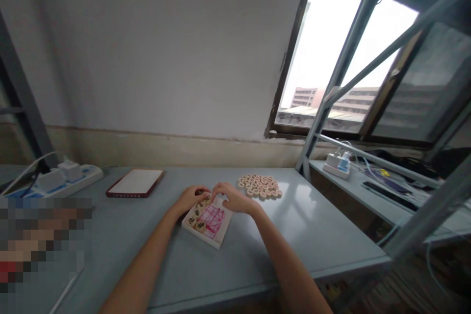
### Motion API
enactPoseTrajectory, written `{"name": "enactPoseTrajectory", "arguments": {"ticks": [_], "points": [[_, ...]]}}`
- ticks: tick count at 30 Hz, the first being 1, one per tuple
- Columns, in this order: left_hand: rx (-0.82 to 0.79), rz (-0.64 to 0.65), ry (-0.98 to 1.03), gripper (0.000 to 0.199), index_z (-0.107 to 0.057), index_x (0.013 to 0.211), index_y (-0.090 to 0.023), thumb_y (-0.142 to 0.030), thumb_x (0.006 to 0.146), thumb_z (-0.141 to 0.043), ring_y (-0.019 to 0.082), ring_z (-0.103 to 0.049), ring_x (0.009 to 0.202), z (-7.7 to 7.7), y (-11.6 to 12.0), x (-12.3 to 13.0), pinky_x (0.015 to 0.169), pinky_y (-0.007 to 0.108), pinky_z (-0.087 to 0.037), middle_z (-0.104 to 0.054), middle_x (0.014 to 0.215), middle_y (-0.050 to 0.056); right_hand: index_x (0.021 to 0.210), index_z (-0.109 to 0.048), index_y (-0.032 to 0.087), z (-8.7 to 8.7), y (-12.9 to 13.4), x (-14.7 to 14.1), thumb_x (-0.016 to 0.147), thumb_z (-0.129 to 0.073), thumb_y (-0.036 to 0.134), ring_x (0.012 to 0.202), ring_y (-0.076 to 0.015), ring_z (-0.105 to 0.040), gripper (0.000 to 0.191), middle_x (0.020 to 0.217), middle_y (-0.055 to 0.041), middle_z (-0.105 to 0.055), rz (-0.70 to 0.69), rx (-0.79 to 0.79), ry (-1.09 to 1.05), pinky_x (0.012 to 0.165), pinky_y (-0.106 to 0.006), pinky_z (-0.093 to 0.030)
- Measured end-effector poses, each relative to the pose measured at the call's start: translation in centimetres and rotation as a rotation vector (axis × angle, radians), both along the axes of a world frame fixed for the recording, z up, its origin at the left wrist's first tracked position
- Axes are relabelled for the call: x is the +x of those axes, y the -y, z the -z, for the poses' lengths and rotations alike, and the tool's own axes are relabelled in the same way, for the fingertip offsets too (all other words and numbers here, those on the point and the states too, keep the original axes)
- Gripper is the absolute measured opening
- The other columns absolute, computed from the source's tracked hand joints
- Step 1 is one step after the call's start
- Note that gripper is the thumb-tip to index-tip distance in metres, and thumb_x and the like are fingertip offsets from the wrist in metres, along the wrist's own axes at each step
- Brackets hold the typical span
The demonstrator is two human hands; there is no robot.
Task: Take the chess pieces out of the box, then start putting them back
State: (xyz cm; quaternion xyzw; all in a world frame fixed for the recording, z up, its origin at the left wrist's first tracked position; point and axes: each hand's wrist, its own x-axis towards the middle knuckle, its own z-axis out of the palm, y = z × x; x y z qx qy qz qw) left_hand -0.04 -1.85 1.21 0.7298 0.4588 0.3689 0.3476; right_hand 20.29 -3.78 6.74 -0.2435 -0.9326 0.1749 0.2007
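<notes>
A shallow white box lies at an angle on the desk, with a pink-marked inner bottom. Round wooden Chinese chess pieces with dark characters stand in it along the left side. My left hand curls round the box's far left edge, its fingers bent over the row of pieces. My right hand bends over the far end of the box, thumb and fingers drawn together close to the pieces there. Whatever is between its fingertips is hidden. Beyond my right hand lies a heap of more Chinese chess pieces.
A flat box lid with a dark red rim rests at the desk's back left. Power strips with plugs sit at far left and on the neighbouring desk. A metal bed frame rises at right. A blurred-out patch covers the left edge.
</notes>
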Motion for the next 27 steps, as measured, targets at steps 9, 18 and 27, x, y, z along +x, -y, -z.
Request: {"name": "enactPoseTrajectory", "arguments": {"ticks": [9,18,27], "points": [[0.008,-0.031,-0.009,0.033,-0.066,0.087,-0.017,-0.04,0.067,-0.055,0.021,-0.059,0.084,0.2,-0.3,-0.1,0.077,0.029,-0.043,-0.067,0.088,0.006,0.091,-0.063,0.02,1.8,0.9,-2.9,0.058,-0.074,0.023,0.082,-0.0124,-0.054,0.034,0.09,0.0005,-0.06,-0.18,-0.15,0.19,0.077,-0.02,-0.041],[-0.031,-0.05,0.005,0.033,-0.066,0.083,-0.017,-0.041,0.064,-0.057,0.021,-0.059,0.082,-0.4,0.2,0.2,0.076,0.029,-0.044,-0.067,0.086,0.006,0.093,-0.061,0.02,0.4,0.8,-1.8,0.066,-0.07,0.029,0.087,-0.0129,-0.052,0.03,0.093,-0.0003,-0.058,-0.156,-0.077,0.129,0.081,-0.021,-0.039],[-0.065,-0.079,0.018,0.039,-0.064,0.087,-0.015,-0.046,0.065,-0.056,0.02,-0.059,0.076,0.0,0.0,-0.2,0.067,0.029,-0.045,-0.066,0.08,0.006,0.093,-0.056,0.014,1.2,-3.3,7.4,0.068,-0.066,0.016,0.095,-0.0202,-0.048,0.027,0.097,-0.009,-0.055,0.592,0.074,0.193,0.083,-0.032,-0.036]]}}
